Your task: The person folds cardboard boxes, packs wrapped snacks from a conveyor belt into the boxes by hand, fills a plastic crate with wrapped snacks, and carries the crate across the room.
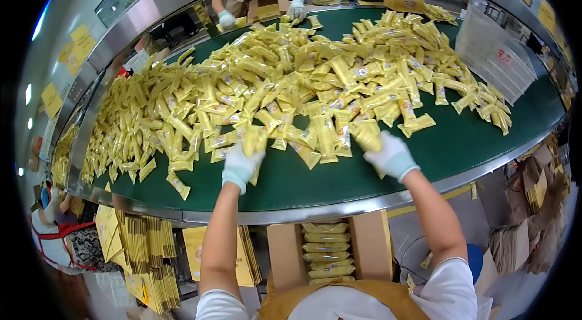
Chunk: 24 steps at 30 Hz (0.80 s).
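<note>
Both hands wear white gloves and reach over a green conveyor belt (418, 173). My left hand (240, 165) is closed on yellow wrapped snack packets (251, 139), slightly blurred, at the near edge of the heap. To the right, my right hand (391, 156) grips more yellow packets (367, 137); how many it has, I cannot tell. Between the hands lie loose packets (325, 138), part of a large pile (285, 71) spread across the belt. Below the belt's edge, close to my body, an open cardboard box (287, 254) contains a row of packets (327, 247).
A metal rim (315, 210) borders the belt. Flattened yellow cartons (145, 244) are stacked at lower left, and brown cardboard (509, 247) lies at right. A translucent plastic sheet or bag (494, 53) rests on the belt. Across it, a co-worker's gloved hands (297, 10) are near a box (267, 8).
</note>
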Each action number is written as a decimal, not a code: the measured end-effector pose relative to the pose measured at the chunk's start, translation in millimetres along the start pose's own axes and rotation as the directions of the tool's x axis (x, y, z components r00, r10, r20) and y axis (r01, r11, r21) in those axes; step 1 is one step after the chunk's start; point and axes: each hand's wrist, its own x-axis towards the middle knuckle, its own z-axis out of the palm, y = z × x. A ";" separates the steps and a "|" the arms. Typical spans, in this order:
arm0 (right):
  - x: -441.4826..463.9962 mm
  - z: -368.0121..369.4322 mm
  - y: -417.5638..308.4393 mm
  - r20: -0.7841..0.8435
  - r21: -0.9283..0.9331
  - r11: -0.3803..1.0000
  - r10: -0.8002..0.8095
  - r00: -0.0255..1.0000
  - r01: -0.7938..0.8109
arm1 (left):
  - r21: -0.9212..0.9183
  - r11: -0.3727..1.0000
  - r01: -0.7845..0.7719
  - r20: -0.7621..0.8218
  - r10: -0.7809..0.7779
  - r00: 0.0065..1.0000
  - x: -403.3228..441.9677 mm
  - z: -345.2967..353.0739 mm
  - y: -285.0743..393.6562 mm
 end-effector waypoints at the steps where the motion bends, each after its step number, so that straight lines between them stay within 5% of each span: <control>1: 14.0 -1.4 7.3 -0.097 0.026 0.999 0.036 0.995 -0.033 | -0.261 0.964 0.048 -0.053 -0.063 0.997 17.4 -4.0 -6.4; 3: 39.6 -1.3 12.4 -0.170 -0.155 0.969 0.167 0.971 -0.194 | -0.173 0.974 0.144 -0.206 -0.178 0.962 36.6 -15.3 4.9; 6: 47.8 32.4 18.3 -0.102 -0.278 0.930 0.221 0.970 -0.241 | 0.150 0.901 0.408 -0.146 -0.388 0.910 79.9 15.8 -9.7; 10: 56.3 50.2 13.3 -0.099 -0.268 0.916 0.282 0.954 -0.299 | 0.337 0.830 0.445 -0.075 -0.447 0.891 83.7 38.6 5.6; 13: 43.4 47.0 23.1 -0.145 -0.334 0.929 0.114 0.983 -0.157 | 0.303 0.885 0.353 -0.062 -0.351 0.934 79.8 38.8 -15.2; 15: 29.6 50.7 45.1 -0.251 -0.564 0.825 -0.211 0.945 0.035 | 0.262 0.930 0.257 -0.106 -0.237 0.966 52.6 25.5 -10.1; 17: 14.6 50.6 63.8 -0.168 -0.635 0.767 -0.252 0.953 0.091 | 0.276 0.957 0.090 -0.169 -0.043 0.985 16.6 15.3 -7.3; 19: -9.7 38.3 60.6 -0.169 -0.594 0.778 -0.370 0.914 0.205 | 0.420 0.903 -0.086 -0.099 0.140 0.985 -1.9 33.2 -42.9; 21: -32.8 27.3 48.6 -0.139 -0.517 0.817 -0.374 0.917 0.255 | 0.588 0.696 -0.413 -0.034 0.531 0.847 -21.4 45.2 -58.3; 24: -41.7 36.8 53.0 -0.178 -0.543 0.800 -0.409 0.895 0.257 | 0.547 0.747 -0.379 0.021 0.440 0.898 -42.4 43.3 -35.0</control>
